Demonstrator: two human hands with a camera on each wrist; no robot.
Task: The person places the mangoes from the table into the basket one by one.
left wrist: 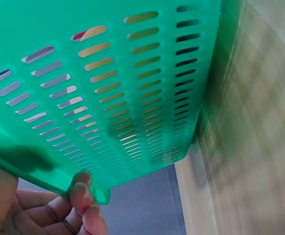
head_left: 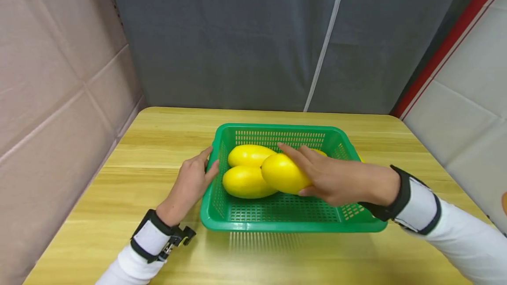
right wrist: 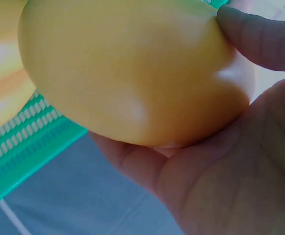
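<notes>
A green plastic basket (head_left: 293, 227) with slotted walls stands on the table. My left hand (head_left: 192, 179) grips its left rim, with the thumb over the edge and the fingers outside; the rim (left wrist: 39, 183) also shows in the left wrist view. My right hand (head_left: 328, 177) holds a smooth yellow mango (head_left: 283, 173) over the basket, thumb on one side and fingers on the other. Two more mangoes lie side by side in the basket's left half, a far one (head_left: 249, 155) and a near one (head_left: 247, 184). Another yellow piece (head_left: 320, 152) is mostly hidden behind my right hand.
The basket sits on a light wood-grain table (head_left: 158, 144). A grey curtain (head_left: 237, 43) hangs behind it. Pale padded walls (head_left: 59, 65) flank the table. A bit of yellow (head_left: 360, 157) shows just outside the basket's right rim.
</notes>
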